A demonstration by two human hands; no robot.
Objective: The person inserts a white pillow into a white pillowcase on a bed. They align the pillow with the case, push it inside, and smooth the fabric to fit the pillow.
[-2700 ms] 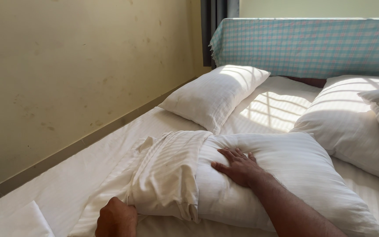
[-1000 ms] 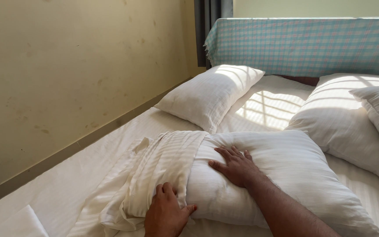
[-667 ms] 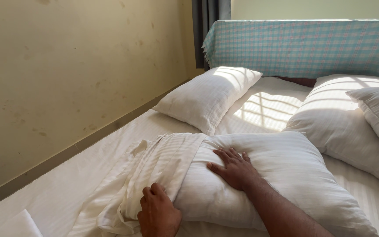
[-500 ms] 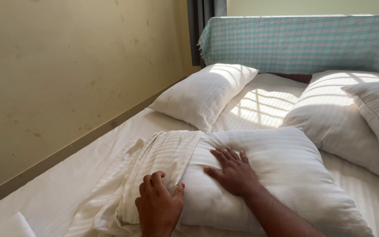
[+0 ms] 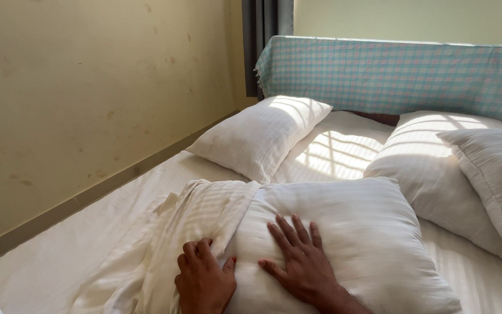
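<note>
Since a moment ago the left hand has crept up, gripping the striped pillowcase bunched at nine o'clock of the pillow, right hand pressing flat; loose fabric could snag.

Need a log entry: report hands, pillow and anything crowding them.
Left hand bunches the striped pillowcase. Right hand flat on the near pillow, fingers spread. Pillowcase only partly on. Other pillows lie apart near the headboard.

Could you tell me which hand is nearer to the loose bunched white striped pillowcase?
Left. The left hand grips the loose bunched white striped pillowcase; the right hand presses flat on the white pillow, farther right.
</note>
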